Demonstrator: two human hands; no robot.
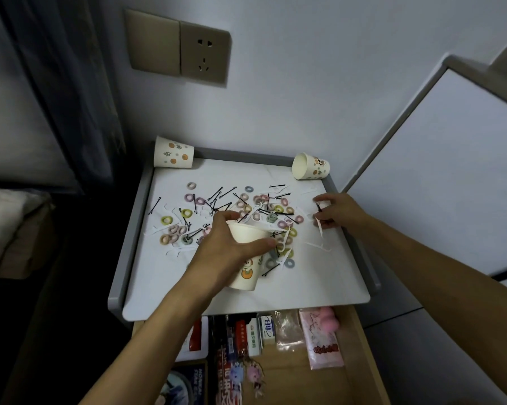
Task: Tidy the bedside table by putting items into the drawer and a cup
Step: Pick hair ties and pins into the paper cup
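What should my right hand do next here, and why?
Probably carry the right hand over to the cup and drop its pins in. That hand's fingers already pinch a few black pins, and the left hand holds the cup nearby above the table, mouth open and ready to take them.

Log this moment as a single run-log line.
left hand: grips paper cup | right hand: pinches hairpins | drawer: open | table: hair ties, hairpins scattered

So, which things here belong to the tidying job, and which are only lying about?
Job: left hand gripping the paper cup; right hand pinching hairpins; hair ties; white picks; open drawer.
Lying about: back-left tipped cup, back-right tipped cup, wall socket, curtain.
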